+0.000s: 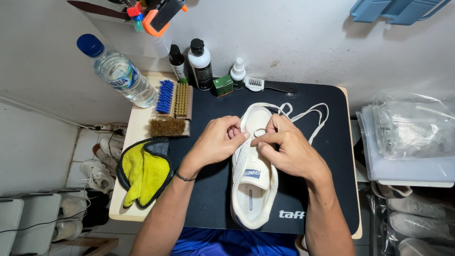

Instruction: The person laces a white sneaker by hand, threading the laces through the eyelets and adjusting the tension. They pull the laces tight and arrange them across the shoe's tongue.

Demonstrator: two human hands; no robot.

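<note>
A white sneaker (253, 189) lies on a black mat (327, 156), toe pointing away from me. Its white laces (310, 114) trail loose toward the far right of the mat. My left hand (215, 142) pinches the lace at the left side of the shoe's eyelets. My right hand (286, 147) grips the lace on the right side, fingertips meeting the left hand's over the tongue. Both hands cover the lacing area, so the eyelets are hidden.
Along the far edge stand a water bottle (118, 71), three brushes (173, 106), two black bottles (201, 64), a small white bottle (238, 72), a green box (222, 86) and a small brush (270, 86). A yellow-grey cloth (144, 173) lies left. Plastic bags (410, 132) sit right.
</note>
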